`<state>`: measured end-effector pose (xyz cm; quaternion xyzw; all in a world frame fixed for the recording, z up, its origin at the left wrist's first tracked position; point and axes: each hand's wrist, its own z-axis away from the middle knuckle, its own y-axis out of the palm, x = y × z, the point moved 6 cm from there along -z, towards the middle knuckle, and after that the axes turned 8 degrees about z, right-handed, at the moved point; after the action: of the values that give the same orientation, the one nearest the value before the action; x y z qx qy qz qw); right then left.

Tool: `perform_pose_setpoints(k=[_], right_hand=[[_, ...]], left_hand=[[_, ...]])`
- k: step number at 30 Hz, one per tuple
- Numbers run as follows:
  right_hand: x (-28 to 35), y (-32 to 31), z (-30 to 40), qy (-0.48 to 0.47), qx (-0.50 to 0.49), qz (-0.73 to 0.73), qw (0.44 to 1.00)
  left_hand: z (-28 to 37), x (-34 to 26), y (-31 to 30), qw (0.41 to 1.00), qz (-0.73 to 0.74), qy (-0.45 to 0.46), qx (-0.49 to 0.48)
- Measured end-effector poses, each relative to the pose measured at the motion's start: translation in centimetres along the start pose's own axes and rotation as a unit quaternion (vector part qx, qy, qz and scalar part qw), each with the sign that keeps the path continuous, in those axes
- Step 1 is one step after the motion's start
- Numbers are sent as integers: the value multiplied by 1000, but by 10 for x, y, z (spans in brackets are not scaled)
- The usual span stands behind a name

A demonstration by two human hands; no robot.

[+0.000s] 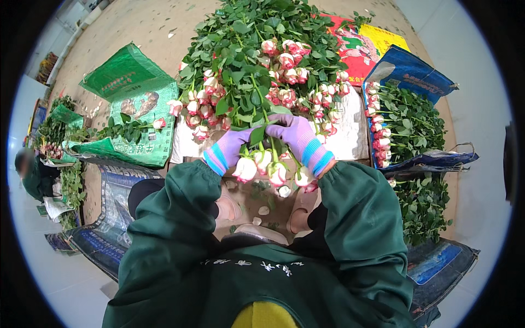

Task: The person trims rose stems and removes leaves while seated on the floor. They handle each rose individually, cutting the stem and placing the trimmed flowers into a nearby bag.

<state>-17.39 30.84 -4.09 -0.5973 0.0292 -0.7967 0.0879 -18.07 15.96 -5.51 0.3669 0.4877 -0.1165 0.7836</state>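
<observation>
Purple knit gloves with blue-striped cuffs cover both hands. Between them, just in front of my knees, hangs a small bunch of white roses with pink edges (277, 174), heads pointing down toward me. My left hand (237, 148) grips the stems from the left, its fingers partly hidden behind leaves. From the right, my right hand (292, 132) closes on the stems, thumb and fingers around a green leaf (257, 135). Beyond my hands lies a large heap of leafy pink-and-white roses (287, 61), partly on a white sheet (348, 127).
To the left, a green printed sack (141, 104) carries a single rose (159, 123). On the right, a blue sack (426, 78) holds rows of roses (381, 133). A red and yellow sack (357, 53) lies behind. Another person (35, 176) sits far left. Petals (263, 210) dot the floor.
</observation>
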Motion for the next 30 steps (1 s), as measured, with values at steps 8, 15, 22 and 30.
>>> perform_pose_setpoints(k=[8,15,22,30], right_hand=[[8,14,2,22,35,61,997],[10,22,2,29,21,65,997],[9,9,-7,-47,29,-70,996],[-27,-49,-19,60,-86,552,827]], left_hand=[[-4,1,17,993,-115,-22,-12],[-7,4,15,976,-216,-16,11],[30,-29,15,957,-276,87,-11],[108,-129,27,984,111,93,-108]])
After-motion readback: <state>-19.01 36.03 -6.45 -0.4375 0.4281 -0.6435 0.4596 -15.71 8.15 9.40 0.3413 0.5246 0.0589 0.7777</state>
